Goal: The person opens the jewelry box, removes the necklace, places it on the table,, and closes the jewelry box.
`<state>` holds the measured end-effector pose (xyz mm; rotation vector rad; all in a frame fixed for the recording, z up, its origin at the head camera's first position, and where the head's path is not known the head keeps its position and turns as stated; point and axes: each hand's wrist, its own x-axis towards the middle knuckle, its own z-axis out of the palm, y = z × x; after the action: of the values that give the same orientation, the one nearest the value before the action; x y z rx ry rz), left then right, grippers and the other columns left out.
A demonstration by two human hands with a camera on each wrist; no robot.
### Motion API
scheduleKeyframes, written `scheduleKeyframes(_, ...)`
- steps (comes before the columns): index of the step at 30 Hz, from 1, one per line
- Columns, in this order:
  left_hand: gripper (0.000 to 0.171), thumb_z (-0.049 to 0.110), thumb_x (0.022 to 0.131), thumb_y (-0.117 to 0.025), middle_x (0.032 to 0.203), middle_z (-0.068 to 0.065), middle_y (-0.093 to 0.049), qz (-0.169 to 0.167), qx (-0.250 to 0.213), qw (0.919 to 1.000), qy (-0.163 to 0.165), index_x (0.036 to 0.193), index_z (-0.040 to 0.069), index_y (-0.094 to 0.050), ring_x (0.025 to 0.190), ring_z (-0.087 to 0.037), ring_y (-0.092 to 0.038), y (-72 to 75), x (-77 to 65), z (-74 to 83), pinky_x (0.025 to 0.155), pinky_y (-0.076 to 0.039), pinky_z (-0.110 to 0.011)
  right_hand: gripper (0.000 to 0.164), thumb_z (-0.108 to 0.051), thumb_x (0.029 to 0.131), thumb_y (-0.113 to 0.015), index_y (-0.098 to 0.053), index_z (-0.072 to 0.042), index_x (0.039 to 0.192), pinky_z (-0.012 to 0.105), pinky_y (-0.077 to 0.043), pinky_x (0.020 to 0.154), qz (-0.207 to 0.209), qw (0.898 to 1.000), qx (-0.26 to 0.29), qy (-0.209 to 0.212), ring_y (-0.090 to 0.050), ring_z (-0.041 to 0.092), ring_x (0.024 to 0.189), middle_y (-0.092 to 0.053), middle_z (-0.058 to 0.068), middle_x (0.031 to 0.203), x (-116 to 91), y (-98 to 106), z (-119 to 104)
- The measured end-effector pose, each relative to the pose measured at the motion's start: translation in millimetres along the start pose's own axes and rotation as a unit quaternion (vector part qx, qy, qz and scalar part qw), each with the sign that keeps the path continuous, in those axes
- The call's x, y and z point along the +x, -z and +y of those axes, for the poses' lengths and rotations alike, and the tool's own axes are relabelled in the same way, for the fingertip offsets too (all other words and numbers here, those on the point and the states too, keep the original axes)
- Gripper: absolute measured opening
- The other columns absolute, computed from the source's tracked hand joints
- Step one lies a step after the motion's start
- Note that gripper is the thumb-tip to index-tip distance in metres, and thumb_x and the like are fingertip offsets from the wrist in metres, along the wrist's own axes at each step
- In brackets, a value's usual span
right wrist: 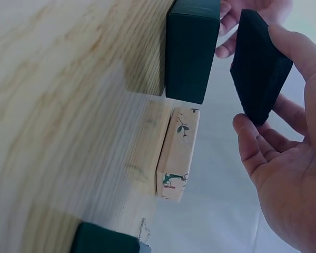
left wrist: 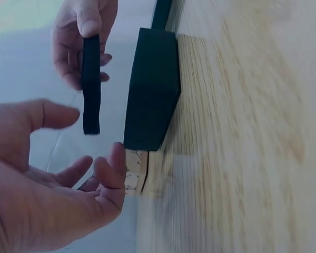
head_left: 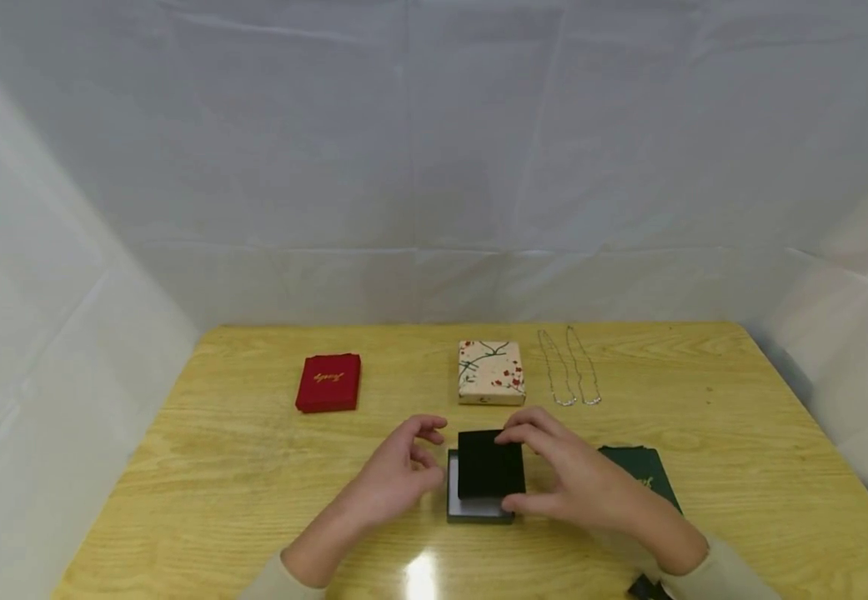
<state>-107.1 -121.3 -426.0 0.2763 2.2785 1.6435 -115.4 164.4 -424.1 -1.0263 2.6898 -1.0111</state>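
My right hand grips a flat black square pad, which looks like a jewellery box insert, between thumb and fingertips. The pad hovers over the dark green box base; both wrist views show a gap between them. White lining shows inside the base along its left and near sides. On the other side, my left hand is held with fingers apart and loosely bent, nothing between them. In the left wrist view its thumb is close beside the pad's lower end, and a fingertip lies near the box wall.
Behind the green base lies a floral box, with two silver necklaces to its right. A red box with gold lettering sits at left. Beneath the right forearm is the dark green lid; a small black item lies nearer.
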Motion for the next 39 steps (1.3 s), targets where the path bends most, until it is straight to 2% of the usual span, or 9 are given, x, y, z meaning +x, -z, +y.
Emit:
scheduleKeyframes(5,0.082,0.010,0.084,-0.084,0.144,-0.014,-0.052,-0.025,0.050,0.9985,-0.004,0.156,0.005,-0.045,0.110,-0.027,-0.056,2.9,-1.1,-4.0,0.083,-0.053,-0.039,0.059,-0.054,0.090,-0.083,-0.061,-0.026,0.138,0.048,-0.053,0.101,-0.002,1.000,-0.008,-0.007,-0.054,0.017,0.128,-0.049,-0.009,0.144,-2.2,0.6,1.4)
scheduleKeyframes(8,0.092,0.017,0.080,-0.090,0.144,-0.011,-0.051,-0.043,0.077,0.9961,-0.003,0.158,0.006,-0.043,0.112,-0.026,-0.054,3.4,-1.2,-5.5,0.089,-0.051,-0.041,0.058,-0.052,0.089,-0.084,-0.062,-0.026,0.137,0.048,-0.054,0.101,-0.004,1.000,-0.011,-0.008,-0.054,0.016,0.127,-0.049,-0.010,0.142,-3.9,0.6,1.9)
scheduleKeyframes(15,0.103,0.022,0.074,-0.096,0.129,-0.004,-0.053,-0.071,0.132,0.9887,-0.006,0.161,0.007,-0.040,0.109,-0.024,-0.055,2.7,-0.3,-6.7,0.085,-0.054,-0.038,0.057,-0.049,0.088,-0.086,-0.065,-0.024,0.134,0.046,-0.054,0.100,0.002,1.000,-0.020,0.004,-0.054,0.014,0.123,-0.050,-0.010,0.140,-6.7,-0.4,3.6)
scheduleKeyframes(23,0.104,0.020,0.072,-0.097,0.126,-0.001,-0.053,-0.082,0.167,0.9822,-0.026,0.159,0.006,-0.041,0.107,-0.023,-0.055,-0.1,-0.3,-10.1,0.082,-0.054,-0.034,0.055,-0.053,0.090,-0.083,-0.065,-0.024,0.134,0.044,-0.055,0.100,-0.005,0.999,-0.029,0.015,-0.055,0.014,0.122,-0.051,-0.009,0.140,-7.7,-0.5,6.0)
scheduleKeyframes(39,0.092,0.016,0.074,-0.095,0.123,-0.003,-0.054,-0.087,0.183,0.9778,-0.053,0.151,0.000,-0.048,0.102,-0.022,-0.053,-2.5,0.4,-12.4,0.081,-0.050,-0.030,0.052,-0.046,0.091,-0.085,-0.068,-0.019,0.132,0.044,-0.055,0.099,-0.030,0.999,-0.037,0.019,-0.055,0.015,0.122,-0.051,-0.006,0.140,-5.8,-2.3,6.0)
